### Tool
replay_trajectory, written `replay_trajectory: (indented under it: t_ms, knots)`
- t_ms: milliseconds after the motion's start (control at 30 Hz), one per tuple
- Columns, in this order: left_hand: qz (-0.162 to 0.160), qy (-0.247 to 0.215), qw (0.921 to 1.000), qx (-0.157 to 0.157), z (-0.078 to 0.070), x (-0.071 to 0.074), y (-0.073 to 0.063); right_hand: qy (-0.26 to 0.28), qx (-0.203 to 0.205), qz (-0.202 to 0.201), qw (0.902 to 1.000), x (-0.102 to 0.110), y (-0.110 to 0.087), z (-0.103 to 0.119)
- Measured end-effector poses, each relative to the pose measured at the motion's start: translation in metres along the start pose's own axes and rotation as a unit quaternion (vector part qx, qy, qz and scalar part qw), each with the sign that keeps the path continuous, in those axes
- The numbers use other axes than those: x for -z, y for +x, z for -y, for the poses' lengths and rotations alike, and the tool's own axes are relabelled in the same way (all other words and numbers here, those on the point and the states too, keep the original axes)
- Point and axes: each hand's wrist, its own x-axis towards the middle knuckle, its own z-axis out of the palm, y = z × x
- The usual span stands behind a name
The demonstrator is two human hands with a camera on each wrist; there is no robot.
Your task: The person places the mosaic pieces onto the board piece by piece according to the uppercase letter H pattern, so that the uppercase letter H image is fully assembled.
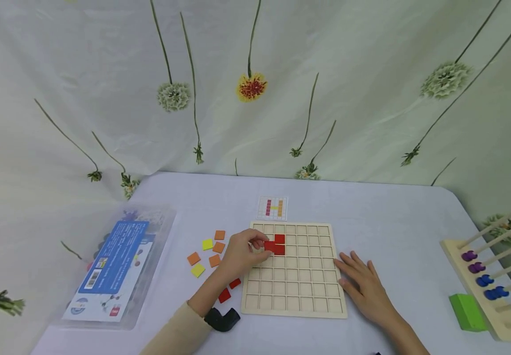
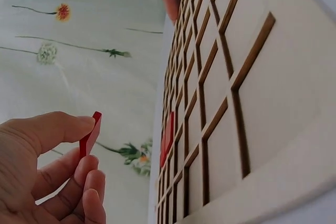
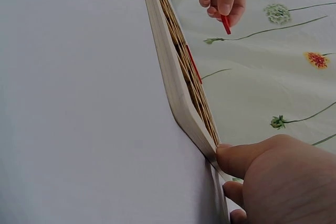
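A red tile [image 1: 269, 245] is pinched by the left hand [image 1: 240, 254] above the grid board [image 1: 306, 289], toward its far left corner. The board's right edge is touched by the outspread right hand [image 1: 363, 282]; a card [image 1: 273, 208] is laid beyond the far edge.

Five red tiles [image 1: 279, 250] show: two set in the board [image 1: 266, 288], one in the left grip [image 1: 239, 251], two loose on the bench [image 1: 397, 222]. Loose too are four orange tiles [image 1: 214, 260] and two yellow tiles [image 1: 207, 244]. There is one board, one card [image 1: 273, 208], one box [image 1: 150, 261], one black piece [image 1: 222, 321], one green block [image 1: 467, 313] and one rack [image 1: 494, 315]. Two pegs carry purple beads [image 1: 477, 267], two carry blue beads [image 1: 496, 293], each too small to count.
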Motion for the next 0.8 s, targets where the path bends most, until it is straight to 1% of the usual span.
replay_trajectory:
  t_ms: [133,233,500,600,800]
  knots:
    - [0.029,-0.006,0.9995,-0.004,0.003,-0.013,0.002,-0.002,0.005,-0.004,1.0,-0.001,0.0,0.0]
    - [0.047,0.004,0.9989,0.001,0.004,-0.021,0.002,0.001,0.003,-0.003,1.0,-0.001,0.0,-0.001]
    - [0.082,0.042,0.9958,0.001,0.009,-0.031,0.002,0.001,0.0,-0.001,1.0,-0.001,0.0,0.001]
    - [0.087,0.051,0.9949,0.002,0.01,-0.033,0.002,-0.001,-0.001,-0.001,1.0,-0.001,0.0,0.001]
    - [0.079,0.08,0.9936,-0.009,0.01,-0.036,0.004,-0.001,-0.003,0.0,1.0,0.0,0.001,0.001]
